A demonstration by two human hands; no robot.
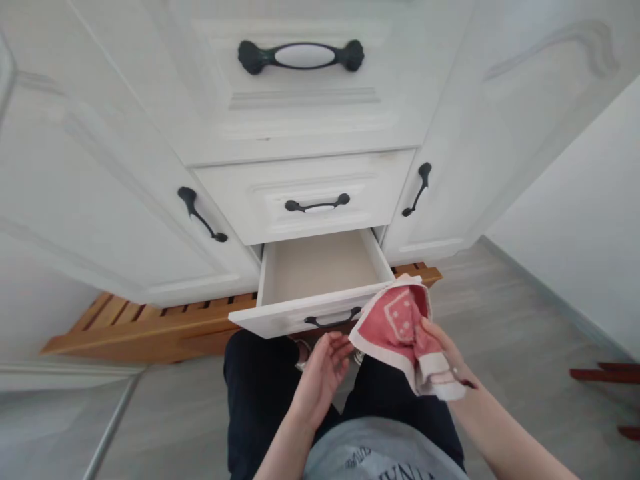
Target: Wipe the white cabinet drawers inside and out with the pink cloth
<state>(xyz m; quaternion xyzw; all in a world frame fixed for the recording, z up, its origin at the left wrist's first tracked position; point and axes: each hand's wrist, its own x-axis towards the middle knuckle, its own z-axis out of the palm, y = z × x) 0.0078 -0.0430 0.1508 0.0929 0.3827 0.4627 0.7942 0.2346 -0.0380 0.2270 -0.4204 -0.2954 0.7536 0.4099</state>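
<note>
My right hand [447,347] grips a pink-red cloth [395,323] with a white border and small pale dots, bunched at its lower end. The cloth hangs over the right front corner of a pulled-out white drawer [303,303]. Just below the drawer's dark handle [333,319], my left hand [327,365] is held palm up with loosely curled fingers and nothing in it. It is close to the cloth's left edge; whether they touch is hard to tell.
Above the open drawer are a closed middle drawer [320,183] and a larger top drawer [305,93]. Cabinet doors with dark handles flank them. A slatted wooden platform [125,327] runs beneath the cabinet. Dark red wooden pieces [603,376] stand at the right edge.
</note>
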